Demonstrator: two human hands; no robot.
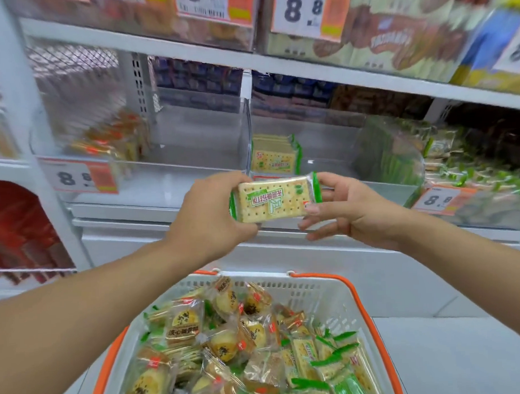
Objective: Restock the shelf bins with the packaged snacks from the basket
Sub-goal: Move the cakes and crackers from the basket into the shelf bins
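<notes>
Left bin (pixel 140 171) near-bare, few orange packs. Left hand (pixel 212 210) grips cracker pack (pixel 275 200), right hand (pixel 350 208) pinches its end — held before middle bin (pixel 325 153), few stocked. Basket (pixel 339 300) full — most restocking left.

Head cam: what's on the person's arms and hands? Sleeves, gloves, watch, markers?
Nothing worn that shows. The left hand and right hand are bare: no gloves, no rings visible, no watch or band at either wrist. Both forearms are bare to the frame edge, so no sleeve is in view. No markers, tape or cables.
</notes>
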